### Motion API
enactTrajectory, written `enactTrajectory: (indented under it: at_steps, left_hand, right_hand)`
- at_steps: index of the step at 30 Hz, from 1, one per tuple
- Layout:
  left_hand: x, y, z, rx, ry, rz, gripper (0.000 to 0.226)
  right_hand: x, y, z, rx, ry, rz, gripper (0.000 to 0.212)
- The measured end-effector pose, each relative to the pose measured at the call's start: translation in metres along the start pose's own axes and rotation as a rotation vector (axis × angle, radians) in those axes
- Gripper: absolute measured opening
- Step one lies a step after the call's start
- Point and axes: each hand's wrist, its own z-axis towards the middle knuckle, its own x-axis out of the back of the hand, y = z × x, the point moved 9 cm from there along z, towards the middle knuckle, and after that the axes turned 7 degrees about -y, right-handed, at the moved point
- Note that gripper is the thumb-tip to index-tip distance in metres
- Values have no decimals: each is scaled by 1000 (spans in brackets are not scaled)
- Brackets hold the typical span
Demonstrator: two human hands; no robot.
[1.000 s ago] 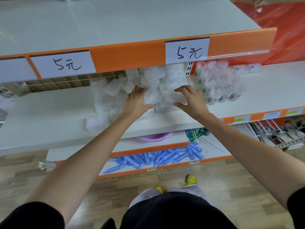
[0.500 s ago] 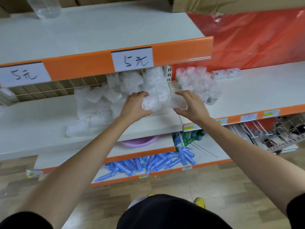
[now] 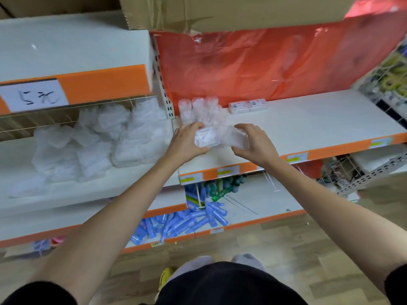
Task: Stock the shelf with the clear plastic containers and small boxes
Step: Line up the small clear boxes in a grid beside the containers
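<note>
We hold our left hand (image 3: 187, 140) and our right hand (image 3: 255, 146) side by side over the front left corner of the white shelf (image 3: 308, 122). Our left hand curls fingers and thumb round a clear plastic container (image 3: 206, 138) with white pieces inside. Our right hand grips a second clear container (image 3: 236, 140), fingers over its top and thumb underneath. The two containers meet between our hands; we cannot tell whether they touch, nor whether either rests on the shelf board.

Just behind them, at the shelf's left end, stands a cluster of clear tubs (image 3: 199, 108). Beside it, along the back edge, two small boxes (image 3: 247, 106) lie end to end against a red plastic sheet (image 3: 264, 62).

On the neighbouring shelf (image 3: 66, 192) to our left, a loose pile of clear packs (image 3: 99, 137) fills the back right part, reaching towards the middle. Above it runs an orange rail carrying a handwritten price label (image 3: 30, 96). Cardboard boxes (image 3: 253, 12) sit on top of the unit. On the lowest shelf, blue tubes (image 3: 187, 221) lie heaped near the front edge.
</note>
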Motion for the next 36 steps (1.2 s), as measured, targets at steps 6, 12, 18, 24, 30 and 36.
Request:
enactTrajectory:
  at_steps: [6, 12, 18, 24, 30, 36]
  left_hand:
    - [-41, 54, 43, 6, -26, -4, 68]
    - [-60, 83, 105, -11, -66, 18, 67]
    - [-91, 106, 169, -27, -108, 7, 68]
    - [-128, 122, 204, 23, -147, -9, 66]
    - [-158, 130, 220, 131, -151, -75, 64]
    - [-180, 141, 228, 260, -112, -121, 64]
  right_hand:
    - [28, 69, -5, -55, -1, -23, 66]
    - [44, 129, 13, -111, -19, -46, 67]
    - [64, 189, 32, -187, -30, -75, 66]
    - [80, 258, 41, -258, -42, -88, 65]
    - [84, 326, 57, -274, -159, -61, 67]
    - [90, 360, 76, -210, -279, -92, 72]
